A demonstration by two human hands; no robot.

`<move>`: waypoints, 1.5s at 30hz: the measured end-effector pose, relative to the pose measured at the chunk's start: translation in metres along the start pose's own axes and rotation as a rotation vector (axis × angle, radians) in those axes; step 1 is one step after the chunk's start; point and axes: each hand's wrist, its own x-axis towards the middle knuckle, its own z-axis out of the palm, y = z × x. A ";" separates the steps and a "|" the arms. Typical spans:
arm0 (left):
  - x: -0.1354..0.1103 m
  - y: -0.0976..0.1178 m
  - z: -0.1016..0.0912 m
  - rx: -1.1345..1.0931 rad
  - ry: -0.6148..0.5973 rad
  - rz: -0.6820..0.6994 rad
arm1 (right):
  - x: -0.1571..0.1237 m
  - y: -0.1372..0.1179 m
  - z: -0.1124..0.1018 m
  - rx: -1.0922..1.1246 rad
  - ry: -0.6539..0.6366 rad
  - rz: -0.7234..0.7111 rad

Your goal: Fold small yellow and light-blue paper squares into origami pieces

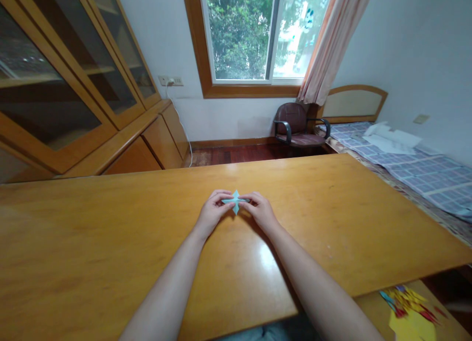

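Note:
A small light-blue folded paper star (pixel 236 201) with pointed arms is held between my two hands, over the middle of the wooden desk (pixel 110 242). My left hand (pixel 216 208) pinches its left arm between thumb and fingers. On the other side, my right hand (pixel 260 208) grips the right arm in the same way. Two of the star's points show free, one toward the window and one toward me. The fingertips partly cover the side points.
At the lower right, a lower surface (pixel 372 306) bears a yellow paper sheet (pixel 413 326) and a pile of colourful folded paper pieces (pixel 409 299). Beyond the desk stand a maroon armchair (pixel 295 122), a bed (pixel 416 169) and a glass-door cabinet (pixel 92 50).

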 end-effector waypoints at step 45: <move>-0.009 0.013 0.006 0.353 -0.080 0.165 | -0.009 -0.007 0.006 -0.300 -0.005 -0.163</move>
